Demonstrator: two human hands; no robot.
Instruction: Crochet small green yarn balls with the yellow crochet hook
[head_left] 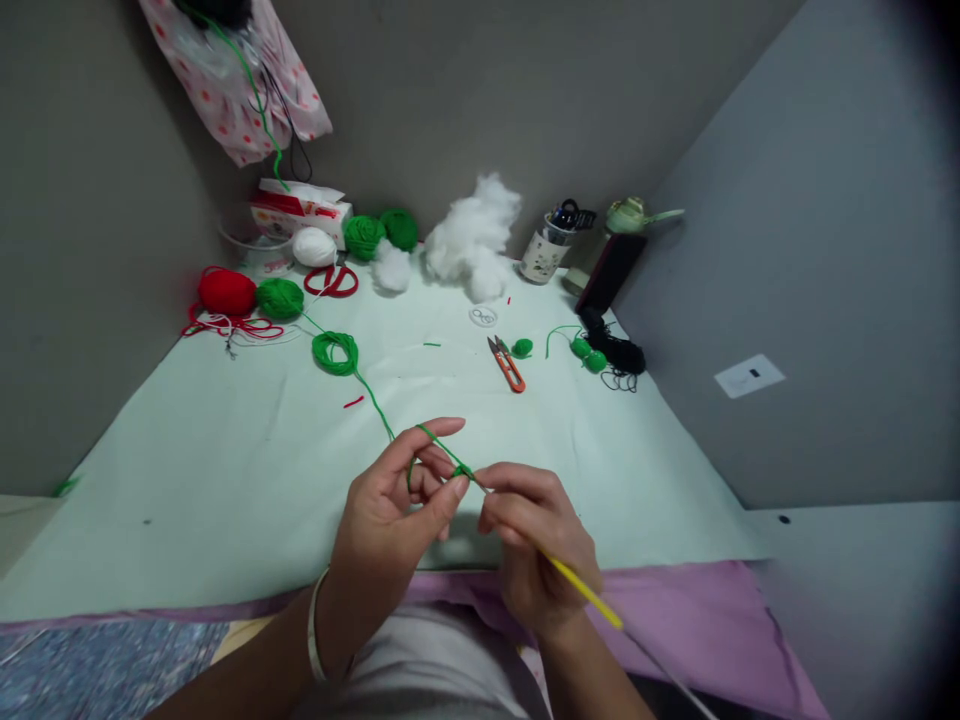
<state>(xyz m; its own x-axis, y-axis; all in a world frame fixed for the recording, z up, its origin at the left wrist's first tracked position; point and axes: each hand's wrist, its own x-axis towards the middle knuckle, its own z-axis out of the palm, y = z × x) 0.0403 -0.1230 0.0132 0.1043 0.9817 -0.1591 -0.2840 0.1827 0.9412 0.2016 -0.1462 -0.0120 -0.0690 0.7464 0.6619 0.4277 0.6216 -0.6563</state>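
Observation:
My left hand (pixel 394 515) pinches a tiny green crochet piece (pixel 463 470) between thumb and fingers, with green yarn (pixel 375 402) looped over the index finger. That strand runs back to a loose green coil (pixel 335 352) on the pale green table (pixel 225 470). My right hand (pixel 536 545) is closed on a yellow-handled crochet hook (pixel 581 592), whose tip meets the green piece. Both hands hover over the table's near edge.
Red (pixel 226 291), green (pixel 280 298) and white (pixel 313 246) yarn balls lie at the back left, with two more green balls (pixel 381 233), white stuffing (pixel 472 240) and a tissue box (pixel 300 208). Orange snips (pixel 508 364), small green pieces (pixel 587 354), black yarn (pixel 619 353) and a cup (pixel 546 250) sit right of centre.

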